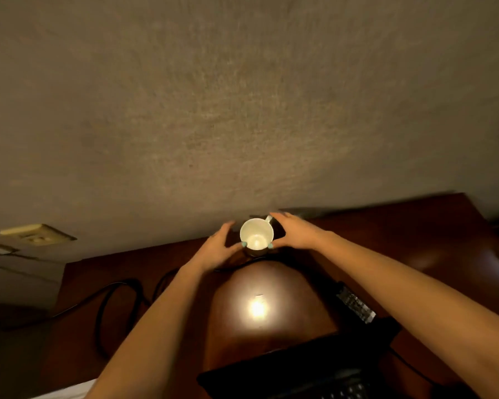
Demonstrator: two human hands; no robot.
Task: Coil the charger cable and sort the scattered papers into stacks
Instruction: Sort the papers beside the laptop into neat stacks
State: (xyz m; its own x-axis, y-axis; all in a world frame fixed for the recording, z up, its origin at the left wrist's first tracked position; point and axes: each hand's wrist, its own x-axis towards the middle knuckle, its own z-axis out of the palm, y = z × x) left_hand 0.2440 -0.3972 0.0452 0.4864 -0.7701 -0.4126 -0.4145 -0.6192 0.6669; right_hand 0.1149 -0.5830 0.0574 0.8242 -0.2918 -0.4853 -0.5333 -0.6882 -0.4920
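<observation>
Black cable [98,318], probably limp, light, loops left of left hand [218,250] and right hand [296,233], fingers [280,216] spread round the mug [256,234]; pinch mid-loop

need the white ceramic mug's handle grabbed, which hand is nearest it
The right hand: the white ceramic mug's handle juts toward it, while the left hand sits at the handleless side.

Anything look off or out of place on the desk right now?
Nothing spilled or broken. The mug stands upright and empty at the back edge of the desk, left hand and right hand cupped round it. Only untidy thing: the black cable sprawls in loose loops on the left.
</observation>
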